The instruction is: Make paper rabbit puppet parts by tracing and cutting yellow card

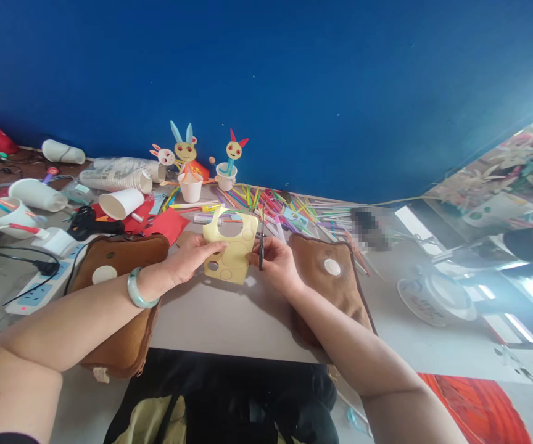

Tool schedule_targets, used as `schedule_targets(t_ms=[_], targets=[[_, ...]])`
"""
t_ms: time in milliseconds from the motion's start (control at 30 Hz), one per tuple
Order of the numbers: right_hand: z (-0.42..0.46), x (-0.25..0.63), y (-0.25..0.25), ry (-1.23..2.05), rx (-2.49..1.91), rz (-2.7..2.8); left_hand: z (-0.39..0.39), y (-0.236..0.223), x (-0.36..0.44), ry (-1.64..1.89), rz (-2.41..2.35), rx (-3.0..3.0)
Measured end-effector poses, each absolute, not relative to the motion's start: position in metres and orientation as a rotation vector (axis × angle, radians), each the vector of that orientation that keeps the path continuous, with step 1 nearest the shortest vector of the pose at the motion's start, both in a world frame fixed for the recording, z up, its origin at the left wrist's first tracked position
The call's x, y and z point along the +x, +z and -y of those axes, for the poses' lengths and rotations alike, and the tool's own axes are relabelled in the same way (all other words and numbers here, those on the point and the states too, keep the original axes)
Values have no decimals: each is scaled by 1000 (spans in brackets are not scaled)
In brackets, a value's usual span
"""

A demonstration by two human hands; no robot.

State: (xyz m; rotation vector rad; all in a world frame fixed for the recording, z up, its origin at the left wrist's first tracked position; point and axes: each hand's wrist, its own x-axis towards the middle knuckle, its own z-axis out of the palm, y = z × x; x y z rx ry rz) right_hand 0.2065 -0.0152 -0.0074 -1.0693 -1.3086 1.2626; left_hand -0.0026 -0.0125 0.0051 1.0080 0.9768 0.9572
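My left hand (pixel 190 254), with a pale bangle on its wrist, grips a sheet of yellow paper (pixel 236 254) by its left side. Round holes have been cut in the paper, and drawn circles show on what is left of it. In my right hand (pixel 279 262) is a pair of scissors (pixel 261 237), blades pointing up along the paper's right edge. The fingers of that hand are closed around the handles, close against the paper. Whether the blades touch the sheet I cannot tell.
Brown padded pouches (pixel 123 308) lie under both forearms. Behind the paper are scattered coloured sticks (pixel 303 206) and paper cups holding rabbit figures (pixel 191 185). At left are a power strip (pixel 44 283), a black glue gun (pixel 91 223) and stacked cups (pixel 113 179). A white bowl (pixel 435 299) stands right.
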Motion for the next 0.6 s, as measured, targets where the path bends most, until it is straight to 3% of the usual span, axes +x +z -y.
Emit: schedule_targets(t_ms=[267,600], targets=[[15,214,7,1236,-1036,1374,7,-2,-6,1070,-1067,940],[-16,267,35,967,-1401,1994,-3,-8,-8,1286,-995,964]])
